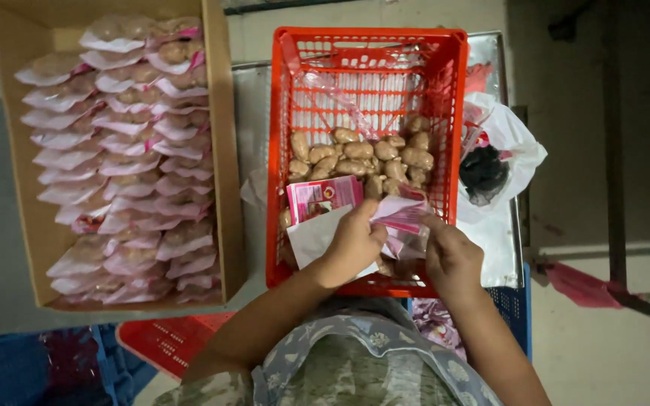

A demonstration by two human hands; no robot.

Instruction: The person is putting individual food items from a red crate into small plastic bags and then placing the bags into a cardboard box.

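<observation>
seen from above, the left hand (351, 244) and right hand (451, 257) meet over the near end of a red crate (457, 113), both pinching a small pink-and-white packet (399, 214). more flat packets (323, 197) lie just left of it under the left hand. a heap of pale brown nuts (362, 154), perhaps cashews, fills the crate's middle. to the left, a cardboard box (227, 165) holds rows of filled bags (126, 150) stacked on edge. right of the crate sits a white plastic bag (517, 139) with something dark inside.
</observation>
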